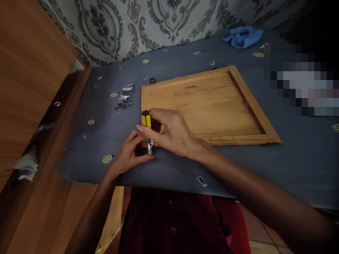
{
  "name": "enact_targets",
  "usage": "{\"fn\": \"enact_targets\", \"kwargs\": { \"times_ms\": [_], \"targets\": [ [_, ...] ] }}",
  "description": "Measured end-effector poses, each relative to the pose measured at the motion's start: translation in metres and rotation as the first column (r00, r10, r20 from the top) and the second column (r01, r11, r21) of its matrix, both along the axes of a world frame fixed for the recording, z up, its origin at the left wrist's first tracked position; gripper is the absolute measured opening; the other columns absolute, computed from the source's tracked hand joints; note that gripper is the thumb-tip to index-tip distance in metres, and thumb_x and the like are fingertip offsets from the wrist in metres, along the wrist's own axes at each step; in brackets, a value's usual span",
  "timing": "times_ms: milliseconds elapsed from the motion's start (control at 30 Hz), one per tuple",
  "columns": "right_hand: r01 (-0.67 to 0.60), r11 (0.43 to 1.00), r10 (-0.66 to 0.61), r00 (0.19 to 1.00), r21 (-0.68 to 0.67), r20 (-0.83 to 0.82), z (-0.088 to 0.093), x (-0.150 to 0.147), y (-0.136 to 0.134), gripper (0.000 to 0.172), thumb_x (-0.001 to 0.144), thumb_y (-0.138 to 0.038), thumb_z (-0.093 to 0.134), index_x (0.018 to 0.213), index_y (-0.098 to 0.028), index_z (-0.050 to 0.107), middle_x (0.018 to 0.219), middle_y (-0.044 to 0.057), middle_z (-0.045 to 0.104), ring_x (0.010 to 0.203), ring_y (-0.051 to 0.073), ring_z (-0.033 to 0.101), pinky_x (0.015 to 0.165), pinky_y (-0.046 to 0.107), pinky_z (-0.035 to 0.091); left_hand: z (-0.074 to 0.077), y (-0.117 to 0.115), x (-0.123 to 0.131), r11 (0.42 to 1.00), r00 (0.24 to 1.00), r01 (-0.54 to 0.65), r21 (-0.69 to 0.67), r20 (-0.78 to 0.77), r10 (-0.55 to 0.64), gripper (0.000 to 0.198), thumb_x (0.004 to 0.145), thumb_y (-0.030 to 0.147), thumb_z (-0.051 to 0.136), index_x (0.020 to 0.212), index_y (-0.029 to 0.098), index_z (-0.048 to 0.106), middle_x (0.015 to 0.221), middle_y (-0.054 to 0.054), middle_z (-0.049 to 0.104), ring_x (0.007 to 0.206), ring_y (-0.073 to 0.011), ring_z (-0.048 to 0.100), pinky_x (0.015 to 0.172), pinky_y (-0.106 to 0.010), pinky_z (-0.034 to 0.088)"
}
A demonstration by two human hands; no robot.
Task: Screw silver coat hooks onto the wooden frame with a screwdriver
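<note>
My right hand [173, 132] is closed around a screwdriver [146, 119] with a yellow and black handle. The screwdriver stands nearly upright over the near left corner of a framed wooden cabinet door [203, 102], which lies flat. At that corner a small metal hinge [150, 148] sticks out past the frame's near edge. My left hand [129, 152] pinches around this hinge, its thumb at the near end and its fingers by the door's edge. The screwdriver's tip is hidden behind my right fingers.
Several loose metal hinges [125, 97] lie left of the door on the grey-blue tablecloth [172, 173]. A blue cloth [243, 37] rests at the back right. Wooden furniture [31, 70] borders the table on the left, a patterned curtain [148, 24] behind. A blurred-out patch covers the far right.
</note>
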State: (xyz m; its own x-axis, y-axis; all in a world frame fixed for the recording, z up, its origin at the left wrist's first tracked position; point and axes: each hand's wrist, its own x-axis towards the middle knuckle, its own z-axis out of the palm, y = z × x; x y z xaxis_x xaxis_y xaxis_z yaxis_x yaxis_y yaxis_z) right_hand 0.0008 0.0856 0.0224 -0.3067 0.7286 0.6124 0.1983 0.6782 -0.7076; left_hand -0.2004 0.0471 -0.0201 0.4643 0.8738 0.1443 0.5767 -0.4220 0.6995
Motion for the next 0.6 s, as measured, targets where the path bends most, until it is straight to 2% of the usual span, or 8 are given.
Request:
{"fn": "enact_targets", "kwargs": {
  "times_ms": [233, 400, 600],
  "targets": [
    [-0.052, 0.999, 0.052, 0.995, -0.004, 0.080, 0.006, 0.005, -0.002, 0.029, 0.095, -0.029, 0.060, 0.072, -0.022, 0.044, 0.066, -0.005, 0.048, 0.060, 0.010, 0.044, 0.059, 0.027, 0.033, -0.001, 0.000, -0.001, 1.000, 1.000, 0.003, 0.014, 0.016, -0.003, 0.039, 0.083, 0.042, 0.079, 0.116, 0.025, 0.067, 0.110, -0.005, 0.062, 0.102, -0.0244, 0.060, 0.088, -0.039, 0.053],
    [-0.134, 0.991, 0.135, 0.985, -0.013, 0.109, 0.010, 0.009, -0.002, 0.027, 0.097, -0.027, 0.059, 0.074, -0.021, 0.046, 0.068, -0.004, 0.049, 0.062, 0.011, 0.045, 0.060, 0.026, 0.034, -0.002, 0.000, 0.000, 0.999, 1.000, 0.009, 0.041, 0.023, -0.010, 0.040, 0.084, 0.042, 0.079, 0.118, 0.025, 0.066, 0.111, -0.005, 0.063, 0.101, -0.0238, 0.060, 0.089, -0.039, 0.053],
    [-0.178, 0.984, 0.176, 0.977, 0.009, 0.119, 0.009, 0.009, 0.001, 0.038, 0.100, -0.040, 0.057, 0.071, -0.021, 0.042, 0.067, -0.005, 0.047, 0.060, 0.010, 0.042, 0.059, 0.025, 0.032, -0.009, 0.000, -0.003, 0.999, 0.999, -0.033, 0.019, 0.007, 0.033, 0.038, 0.083, 0.050, 0.078, 0.108, 0.023, 0.068, 0.095, -0.003, 0.062, 0.089, -0.0223, 0.058, 0.080, -0.038, 0.052]
  ]
}}
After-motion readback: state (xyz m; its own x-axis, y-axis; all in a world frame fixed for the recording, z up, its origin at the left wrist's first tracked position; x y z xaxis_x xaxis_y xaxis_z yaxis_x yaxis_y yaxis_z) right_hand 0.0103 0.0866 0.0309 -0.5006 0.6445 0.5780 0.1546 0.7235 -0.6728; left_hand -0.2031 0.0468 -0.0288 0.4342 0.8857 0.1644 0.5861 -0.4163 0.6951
